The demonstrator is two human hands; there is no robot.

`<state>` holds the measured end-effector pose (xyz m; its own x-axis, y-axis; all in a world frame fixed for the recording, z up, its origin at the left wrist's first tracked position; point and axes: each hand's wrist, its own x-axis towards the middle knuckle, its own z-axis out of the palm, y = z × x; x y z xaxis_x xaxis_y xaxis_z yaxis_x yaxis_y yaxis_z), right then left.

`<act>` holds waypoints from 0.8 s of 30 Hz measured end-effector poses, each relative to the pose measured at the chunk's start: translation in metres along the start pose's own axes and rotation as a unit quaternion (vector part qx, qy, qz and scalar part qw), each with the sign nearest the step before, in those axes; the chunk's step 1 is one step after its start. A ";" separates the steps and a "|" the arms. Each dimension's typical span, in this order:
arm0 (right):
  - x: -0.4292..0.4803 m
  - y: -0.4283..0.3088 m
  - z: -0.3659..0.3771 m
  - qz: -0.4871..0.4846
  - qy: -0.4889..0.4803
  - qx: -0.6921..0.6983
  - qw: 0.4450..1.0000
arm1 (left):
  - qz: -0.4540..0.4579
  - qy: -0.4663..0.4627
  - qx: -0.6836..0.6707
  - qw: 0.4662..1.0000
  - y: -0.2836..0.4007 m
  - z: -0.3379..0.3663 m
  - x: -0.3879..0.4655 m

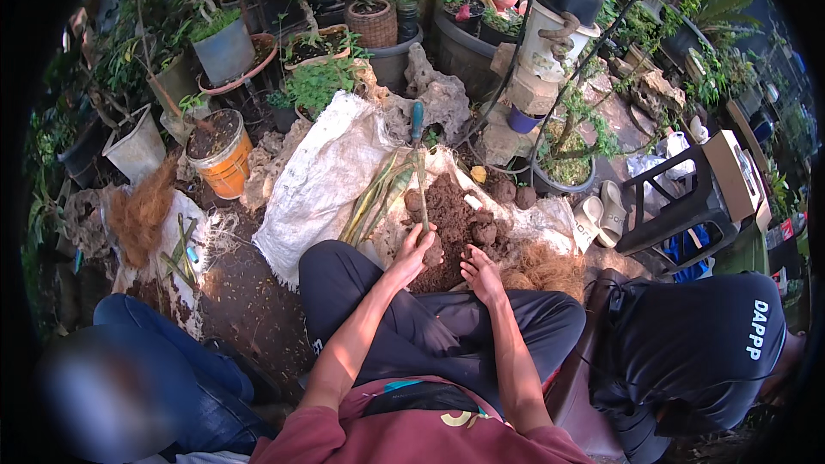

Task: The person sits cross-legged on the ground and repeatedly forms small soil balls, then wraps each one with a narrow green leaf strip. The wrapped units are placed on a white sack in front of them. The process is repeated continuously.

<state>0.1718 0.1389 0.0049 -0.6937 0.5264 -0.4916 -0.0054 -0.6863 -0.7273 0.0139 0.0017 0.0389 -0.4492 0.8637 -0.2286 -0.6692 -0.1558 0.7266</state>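
Observation:
My left hand [412,256] is closed around a ball of brown soil [433,252], with a slender pale-green stem or leaf [422,190] rising from it. To the right, my right hand [482,274] hovers over the near edge of a heap of moist soil [445,200], fingers curled but apart, and I see nothing in them. Rounded soil balls [483,231] rest on the heap's right side. Long green-and-yellow leaves [377,203] lie to its left. A teal-handled tool [417,119] is beyond the heap; its lower end is unclear behind the stem.
A white woven sack [322,167] spreads under the work. Brown coconut fibre [544,267] lies right, more fibre [145,212] left. Rough rocks [438,87] and an orange bucket [222,154] stand beyond. People sit either side, with jeans [174,348] left and a dark shirt [696,341] right.

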 end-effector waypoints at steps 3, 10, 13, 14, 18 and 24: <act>0.000 0.001 0.000 -0.004 0.000 0.007 1.000 | 0.013 0.003 -0.008 1.000 0.002 -0.001 0.000; 0.000 -0.001 0.000 0.003 0.001 -0.006 1.000 | 0.014 0.032 -0.098 0.995 0.007 0.000 -0.001; 0.001 -0.002 0.001 0.018 -0.005 -0.037 0.999 | -0.003 0.053 -0.123 0.991 0.009 -0.001 -0.001; 0.002 -0.001 0.002 0.028 0.003 -0.053 0.998 | 0.002 0.049 -0.131 0.990 0.009 -0.001 -0.001; 0.003 0.002 0.001 0.032 -0.029 -0.083 0.996 | 0.010 0.077 -0.097 0.992 0.010 0.000 -0.002; 0.004 0.003 -0.001 0.035 -0.028 -0.081 0.996 | 0.069 0.094 -0.063 0.991 0.008 0.000 -0.005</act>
<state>0.1696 0.1401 0.0003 -0.7279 0.4474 -0.5197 0.1574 -0.6286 -0.7616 0.0104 -0.0036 0.0459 -0.6367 0.7269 -0.2574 -0.6566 -0.3360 0.6752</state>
